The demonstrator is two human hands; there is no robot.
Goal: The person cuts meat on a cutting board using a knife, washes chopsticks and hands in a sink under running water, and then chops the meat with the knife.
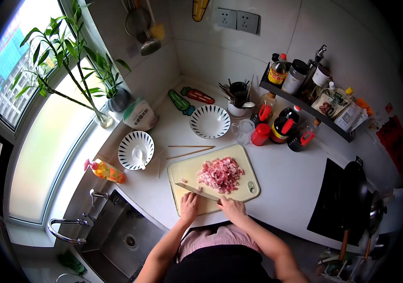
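Note:
My right hand [232, 209] is closed around the handle of a kitchen knife [196, 191] at the front of a cream cutting board [182, 169]. The blade points left and slightly away from me, low over the board. My left hand [189, 206] lies at the board's front left edge beside the blade, fingers stretched forward; whether they touch the blade I cannot tell. A heap of chopped pink meat [221, 174] sits at the board's middle. A few small bits lie near the blade.
Behind the board are chopsticks [191, 152], a striped bowl [210, 121] and another bowl [128, 150] with a white spoon. Sauce bottles [284, 125] stand at back right under a spice shelf [305, 104]. A sink [121, 236] is left, a stove [326, 203] right.

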